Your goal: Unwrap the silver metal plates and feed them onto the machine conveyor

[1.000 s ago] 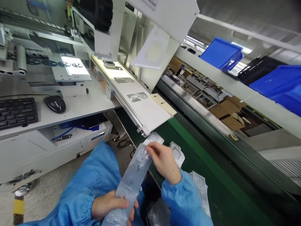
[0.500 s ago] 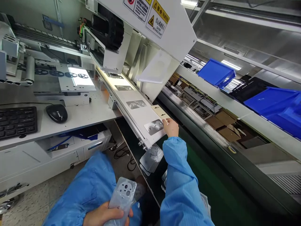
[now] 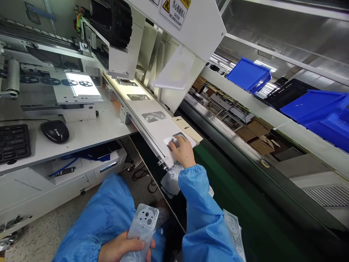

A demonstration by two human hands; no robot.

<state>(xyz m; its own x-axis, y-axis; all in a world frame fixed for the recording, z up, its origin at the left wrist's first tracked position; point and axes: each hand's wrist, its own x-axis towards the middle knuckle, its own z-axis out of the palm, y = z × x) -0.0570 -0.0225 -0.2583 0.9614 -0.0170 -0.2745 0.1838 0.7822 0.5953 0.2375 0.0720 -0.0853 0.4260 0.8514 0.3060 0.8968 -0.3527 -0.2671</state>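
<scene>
In my left hand [image 3: 122, 245] I grip phone back panels [image 3: 143, 222], pale and film-covered, with round camera holes at the upper end. They appear to be a small stack, tilted up over my lap. My right hand [image 3: 184, 151] reaches over the near end of a white conveyor belt [image 3: 160, 133]. Its thumb and fingers are apart over a shiny phone back panel [image 3: 178, 135] that lies flat there and is partly hidden by the hand. Farther up the belt lie another panel [image 3: 154, 116] and a panel with holes [image 3: 138, 97]. Below the belt's end sit overlapping panels [image 3: 171, 182].
A cream plate [image 3: 188, 127] edges the belt's right side. A white machine housing [image 3: 188, 32] overhangs the belt. A mouse [image 3: 55, 131] and keyboard [image 3: 13, 142] rest on the left desk. Film-covered panels [image 3: 233, 229] lie beside my right sleeve on a green surface [image 3: 226, 182].
My right hand has moved left from the belt's right edge onto the nearest panel. The left hand still holds its panels. The view has shifted slightly.
</scene>
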